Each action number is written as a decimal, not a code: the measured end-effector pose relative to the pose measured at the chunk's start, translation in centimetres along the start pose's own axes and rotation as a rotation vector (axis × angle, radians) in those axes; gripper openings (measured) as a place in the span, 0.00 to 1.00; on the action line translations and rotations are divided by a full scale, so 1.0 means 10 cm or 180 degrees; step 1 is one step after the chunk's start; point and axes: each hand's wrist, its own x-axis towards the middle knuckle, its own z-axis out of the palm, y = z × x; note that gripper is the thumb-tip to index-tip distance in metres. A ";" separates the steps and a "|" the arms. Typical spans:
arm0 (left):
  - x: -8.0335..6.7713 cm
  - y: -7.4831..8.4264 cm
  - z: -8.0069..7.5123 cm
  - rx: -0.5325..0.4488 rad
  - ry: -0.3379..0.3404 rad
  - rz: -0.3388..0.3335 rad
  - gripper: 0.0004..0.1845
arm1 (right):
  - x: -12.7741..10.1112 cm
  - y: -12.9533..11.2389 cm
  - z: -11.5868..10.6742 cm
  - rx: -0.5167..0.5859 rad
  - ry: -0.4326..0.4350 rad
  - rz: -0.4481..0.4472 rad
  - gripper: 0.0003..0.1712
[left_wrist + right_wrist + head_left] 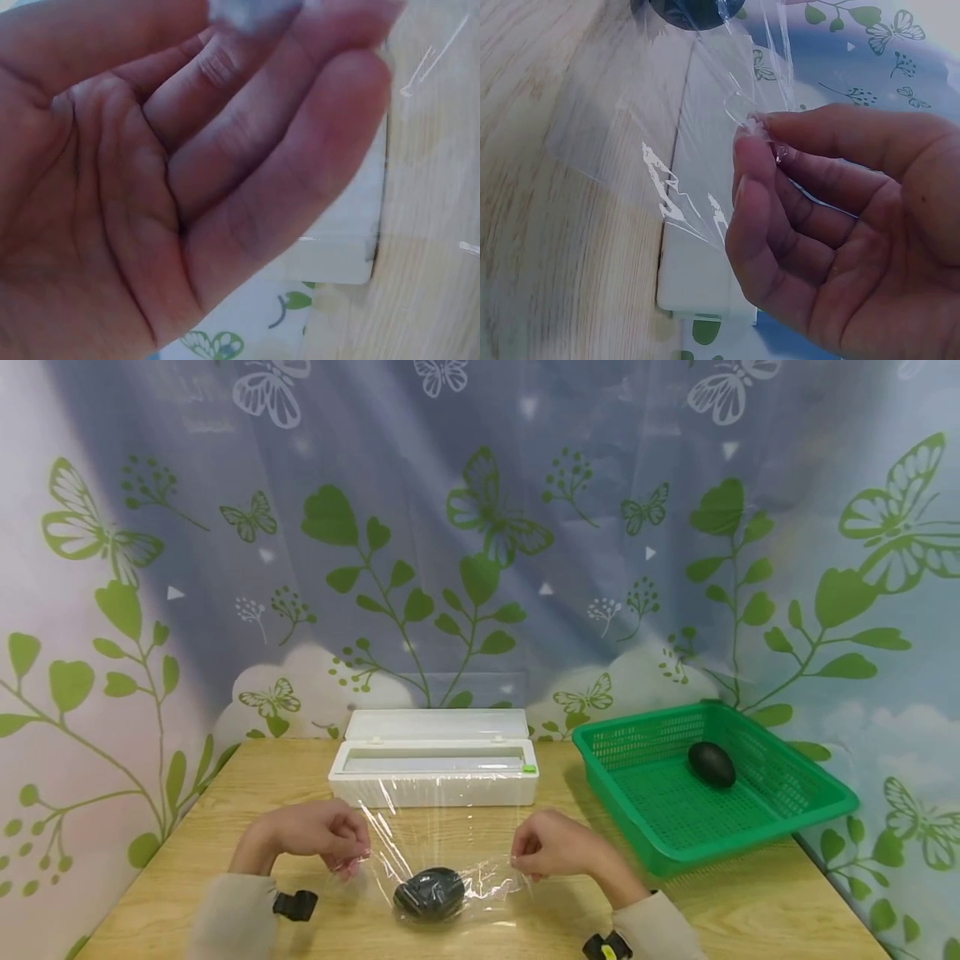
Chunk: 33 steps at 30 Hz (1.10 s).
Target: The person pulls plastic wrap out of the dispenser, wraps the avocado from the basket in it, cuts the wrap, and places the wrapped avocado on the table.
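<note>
A clear sheet of plastic wrap (435,839) is stretched between the hands, in front of a white wrap dispenser box (435,792). The left hand (322,833) pinches one side of the wrap; in the left wrist view a crumpled bit shows at its fingertips (360,82). On the other side the right hand (553,846) pinches a bunched corner between thumb and index finger, seen closely in the right wrist view. Between the hands, under the film, a dark oval fruit (431,895), like an avocado, lies on the table. Whether the sheet still joins the roll I cannot tell.
At the right stands a green plastic basket (750,833) with a second dark oval fruit (711,765) in it. The dispenser's lid (438,724) is raised at the back. A printed curtain (480,610) closes off the wooden table's (262,768) far side.
</note>
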 end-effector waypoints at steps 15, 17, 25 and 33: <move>0.06 0.11 0.00 0.0132 0.0118 -0.0182 0.15 | 0.01 -0.04 -0.05 -0.0008 0.0107 -0.0022 0.07; 0.04 0.12 -0.02 0.0148 0.0132 -0.0179 0.14 | 0.01 -0.05 -0.06 -0.0013 0.0118 0.0004 0.07; -0.01 0.12 -0.04 0.0188 0.0219 -0.0231 0.10 | 0.02 -0.01 -0.02 -0.0001 0.0179 0.0106 0.07; 0.03 -0.02 0.03 0.0138 0.0233 -0.0309 0.10 | 0.04 0.10 0.09 0.0063 0.0286 0.0154 0.08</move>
